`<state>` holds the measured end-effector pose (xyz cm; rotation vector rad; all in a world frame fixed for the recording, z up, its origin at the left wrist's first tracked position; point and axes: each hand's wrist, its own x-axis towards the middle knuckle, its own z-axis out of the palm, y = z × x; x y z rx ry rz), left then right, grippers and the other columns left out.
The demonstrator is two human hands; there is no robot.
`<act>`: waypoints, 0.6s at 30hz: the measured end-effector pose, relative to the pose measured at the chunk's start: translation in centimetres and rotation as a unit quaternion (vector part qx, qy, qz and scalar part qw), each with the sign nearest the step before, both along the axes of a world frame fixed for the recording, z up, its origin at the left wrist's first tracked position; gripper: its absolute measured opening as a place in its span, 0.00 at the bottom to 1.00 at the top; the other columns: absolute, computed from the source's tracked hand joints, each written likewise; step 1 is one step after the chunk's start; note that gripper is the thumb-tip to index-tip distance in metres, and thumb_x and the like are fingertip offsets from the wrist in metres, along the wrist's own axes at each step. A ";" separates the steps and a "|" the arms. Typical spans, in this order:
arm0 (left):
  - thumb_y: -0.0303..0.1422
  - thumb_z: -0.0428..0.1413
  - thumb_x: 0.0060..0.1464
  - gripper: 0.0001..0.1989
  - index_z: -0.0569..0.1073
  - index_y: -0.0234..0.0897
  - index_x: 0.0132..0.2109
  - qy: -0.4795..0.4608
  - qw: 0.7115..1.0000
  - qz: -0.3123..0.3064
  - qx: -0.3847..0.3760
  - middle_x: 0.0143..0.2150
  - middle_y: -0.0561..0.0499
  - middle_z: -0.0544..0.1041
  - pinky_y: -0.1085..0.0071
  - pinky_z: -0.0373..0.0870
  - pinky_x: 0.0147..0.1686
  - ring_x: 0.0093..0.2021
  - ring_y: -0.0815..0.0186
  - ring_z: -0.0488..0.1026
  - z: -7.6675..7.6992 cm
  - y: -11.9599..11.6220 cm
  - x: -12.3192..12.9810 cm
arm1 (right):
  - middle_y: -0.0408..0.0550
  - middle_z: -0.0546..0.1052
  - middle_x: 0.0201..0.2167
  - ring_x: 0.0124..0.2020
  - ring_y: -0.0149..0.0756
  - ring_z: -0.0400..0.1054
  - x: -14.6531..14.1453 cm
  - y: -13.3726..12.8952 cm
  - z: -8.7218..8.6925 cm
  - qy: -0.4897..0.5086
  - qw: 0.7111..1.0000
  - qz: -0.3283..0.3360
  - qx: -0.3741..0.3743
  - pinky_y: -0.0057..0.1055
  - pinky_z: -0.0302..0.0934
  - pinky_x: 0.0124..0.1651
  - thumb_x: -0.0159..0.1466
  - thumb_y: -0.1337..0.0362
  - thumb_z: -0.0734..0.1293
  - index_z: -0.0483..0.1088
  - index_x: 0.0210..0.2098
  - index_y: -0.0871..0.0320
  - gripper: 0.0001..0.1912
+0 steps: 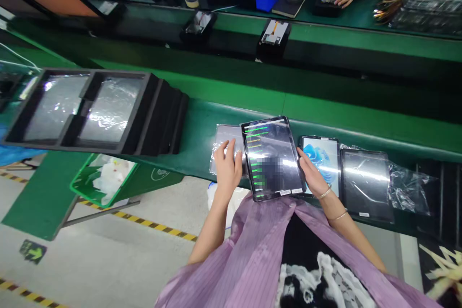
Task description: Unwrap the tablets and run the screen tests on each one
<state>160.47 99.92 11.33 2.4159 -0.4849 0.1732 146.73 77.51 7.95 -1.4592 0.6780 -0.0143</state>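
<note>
Over the near edge of the desk (198, 118), a tablet (285, 154) tilts, text lines facing up. The right grip (311, 173) clamps its right edge; the left grip (228, 166) has fingers apart beside the left edge, contact unclear, above a wrapped panel (221, 134). Support the frame at its edges. Angle the display away from glare. Maintain clearance from the lit tablet (321, 159) beside the right wrist. Beyond, a dark track carries two open devices (275, 32).
</note>
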 end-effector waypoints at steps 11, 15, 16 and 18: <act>0.41 0.45 0.62 0.23 0.63 0.35 0.59 0.264 0.933 0.049 -0.238 0.59 0.40 0.70 0.57 0.65 0.58 0.57 0.59 0.69 -1.1 -0.5 -4.4 | 0.47 0.51 0.68 0.69 0.36 0.42 6.6 -1.8 0.1 -0.063 0.992 0.049 -0.100 0.38 0.34 0.72 0.59 0.34 0.56 0.53 0.66 0.57 0.45; 0.39 0.46 0.61 0.21 0.64 0.35 0.58 0.269 0.930 0.054 -0.244 0.60 0.40 0.69 0.56 0.61 0.61 0.58 0.59 0.68 -0.7 -0.8 -4.6 | 0.50 0.54 0.67 0.67 0.38 0.49 8.4 -2.1 -0.4 -0.086 0.992 0.019 -0.087 0.40 0.40 0.71 0.58 0.34 0.58 0.55 0.64 0.57 0.45; 0.39 0.46 0.61 0.21 0.63 0.35 0.58 0.270 0.929 0.055 -0.248 0.60 0.40 0.69 0.56 0.61 0.61 0.59 0.59 0.68 -0.6 -0.9 -4.7 | 0.51 0.55 0.66 0.67 0.39 0.49 8.6 -2.1 -0.4 -0.092 0.992 0.013 -0.089 0.40 0.41 0.70 0.58 0.34 0.58 0.56 0.64 0.57 0.45; 0.38 0.47 0.60 0.22 0.62 0.34 0.59 0.271 0.925 0.060 -0.257 0.60 0.38 0.68 0.57 0.62 0.61 0.59 0.59 0.68 -0.8 -1.2 -4.8 | 0.52 0.57 0.66 0.66 0.39 0.51 8.9 -2.0 -0.5 -0.103 0.989 0.003 -0.104 0.40 0.41 0.70 0.57 0.34 0.58 0.58 0.62 0.59 0.45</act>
